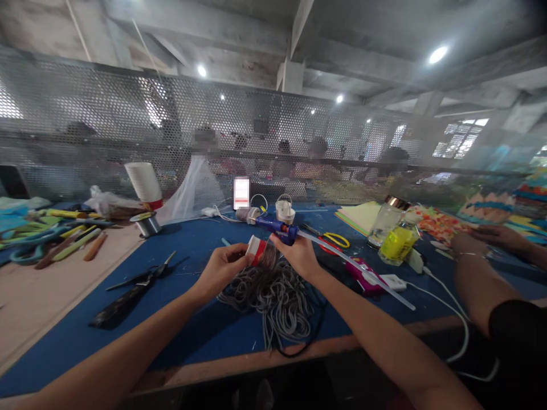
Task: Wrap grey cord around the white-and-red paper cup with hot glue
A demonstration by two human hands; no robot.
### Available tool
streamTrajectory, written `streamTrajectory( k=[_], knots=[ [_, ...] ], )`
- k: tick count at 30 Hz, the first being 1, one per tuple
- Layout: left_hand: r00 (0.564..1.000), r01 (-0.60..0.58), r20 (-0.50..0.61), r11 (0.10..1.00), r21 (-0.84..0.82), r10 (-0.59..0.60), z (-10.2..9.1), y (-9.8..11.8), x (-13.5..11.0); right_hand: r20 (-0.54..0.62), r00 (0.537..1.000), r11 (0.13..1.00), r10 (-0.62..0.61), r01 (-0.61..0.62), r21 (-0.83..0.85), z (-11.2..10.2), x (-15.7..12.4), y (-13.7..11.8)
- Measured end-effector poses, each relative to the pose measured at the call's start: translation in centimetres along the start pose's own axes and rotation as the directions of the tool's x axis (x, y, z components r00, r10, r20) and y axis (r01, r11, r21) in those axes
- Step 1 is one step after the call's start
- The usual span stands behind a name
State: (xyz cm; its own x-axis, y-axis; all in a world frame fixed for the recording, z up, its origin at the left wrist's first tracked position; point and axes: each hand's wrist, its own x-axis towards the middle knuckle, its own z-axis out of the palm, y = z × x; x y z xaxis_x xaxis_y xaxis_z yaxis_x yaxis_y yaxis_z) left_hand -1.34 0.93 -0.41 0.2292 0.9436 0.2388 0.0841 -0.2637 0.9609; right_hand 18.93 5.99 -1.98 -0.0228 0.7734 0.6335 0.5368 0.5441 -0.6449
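Note:
My left hand (225,265) pinches a small white and red paper cup (256,249) that lies tilted on its side. Grey-brown cord covers the cup's right part. In my right hand (301,256) is a blue hot glue gun (277,226), with a long clear glue stick (359,267) sticking out of its back toward the lower right. The gun is just above the cup; its nozzle points left and away from me. Under both hands a loose heap of grey cord (284,307) spreads on the blue table mat (188,319).
Black cutters (141,285) lie left, near a wire spool (147,224) and stacked paper cups (143,182). Behind are a small white basket (285,210) and yellow-red-handled pliers (335,240). At right are a yellow-filled jar (397,244), a white cable (444,290) and another person's arms (474,273).

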Motion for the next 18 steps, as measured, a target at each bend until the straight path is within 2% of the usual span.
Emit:
streamTrajectory(
  k=[18],
  knots=[
    [0.999,0.007,0.049,1.0,-0.013,-0.007,-0.17,0.18,-0.22,0.052,0.999,0.999,0.001,-0.004,0.049,-0.33,-0.04,-0.65]
  ],
)
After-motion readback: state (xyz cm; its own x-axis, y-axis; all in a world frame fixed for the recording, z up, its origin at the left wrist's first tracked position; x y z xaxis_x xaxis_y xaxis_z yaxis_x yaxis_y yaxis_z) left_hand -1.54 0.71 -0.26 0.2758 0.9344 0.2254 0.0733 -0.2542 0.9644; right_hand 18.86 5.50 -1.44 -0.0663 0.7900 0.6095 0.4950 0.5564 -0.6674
